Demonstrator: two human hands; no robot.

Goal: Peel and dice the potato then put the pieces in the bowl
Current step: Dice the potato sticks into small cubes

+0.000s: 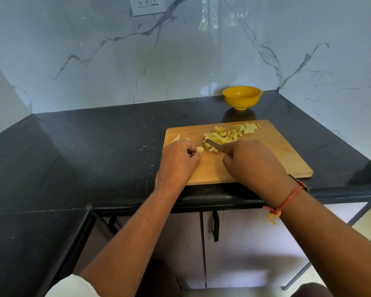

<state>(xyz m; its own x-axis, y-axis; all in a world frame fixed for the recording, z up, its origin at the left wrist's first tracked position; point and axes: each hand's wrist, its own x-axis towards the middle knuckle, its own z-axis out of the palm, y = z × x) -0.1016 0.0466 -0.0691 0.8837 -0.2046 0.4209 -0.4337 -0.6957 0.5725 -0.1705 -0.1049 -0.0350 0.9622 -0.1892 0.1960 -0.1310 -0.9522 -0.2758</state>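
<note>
A wooden cutting board (283, 155) lies on the black counter. Several pale yellow potato dice (229, 133) are spread across its far middle. My left hand (178, 161) rests on the board's left part, fingers closed on a small potato piece (200, 149). My right hand (251, 161) grips a knife (215, 145) whose blade points left into the diced pile. A larger uncut potato wedge (176, 138) lies just beyond my left hand at the board's left edge. The yellow bowl (242, 97) stands behind the board near the wall, and looks empty.
The black counter (94, 151) stretches left and wraps round a corner towards me. A marble wall rises right behind the bowl. Cabinet doors with a black handle (216, 226) sit below the counter's front edge.
</note>
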